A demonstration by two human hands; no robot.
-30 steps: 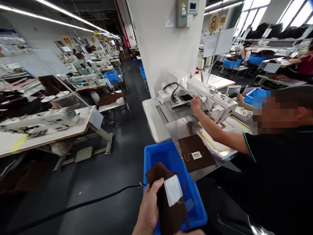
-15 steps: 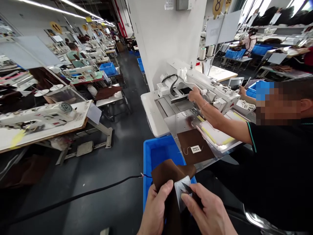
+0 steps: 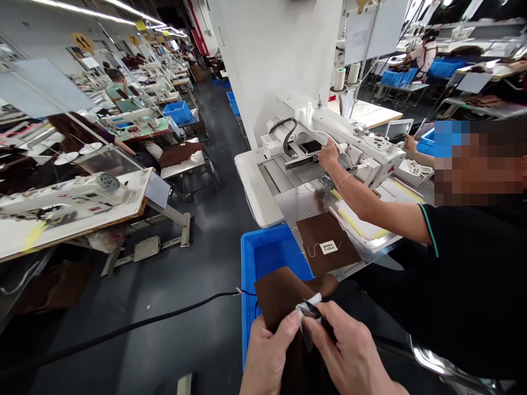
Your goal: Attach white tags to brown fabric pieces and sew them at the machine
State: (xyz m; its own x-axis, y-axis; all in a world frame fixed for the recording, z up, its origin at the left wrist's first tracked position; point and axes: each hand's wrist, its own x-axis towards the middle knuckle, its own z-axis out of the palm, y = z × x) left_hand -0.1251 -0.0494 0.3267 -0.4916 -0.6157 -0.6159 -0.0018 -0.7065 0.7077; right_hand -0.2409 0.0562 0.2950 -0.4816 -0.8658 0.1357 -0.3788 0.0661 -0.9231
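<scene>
White patch [image 3: 315, 299] was crumpled, apparently undetached; brown panel [image 3: 282, 293] was gripped by left hand [image 3: 269, 346], 1 dark tool [image 3: 312, 309] (type unclear) by right hand [image 3: 348, 341].

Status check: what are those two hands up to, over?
Left-hand grip on brown fabric panel. Right-hand grip on dark pointed tool, at white patch, partly hidden. Blue bin below; no obstruction visible.

A soft, plain dark-brown sheet of material [image 3: 276, 296] carried a white patch [image 3: 315, 299]. The deep rectangular plastic bin [image 3: 247, 274] was bright blue. A flat brown panel [image 3: 316, 231] bore a white rectangular label [image 3: 328, 247] with black lettering. A co-worker's black sleeve [image 3: 450, 236] had green trim [image 3: 430, 230].
</scene>
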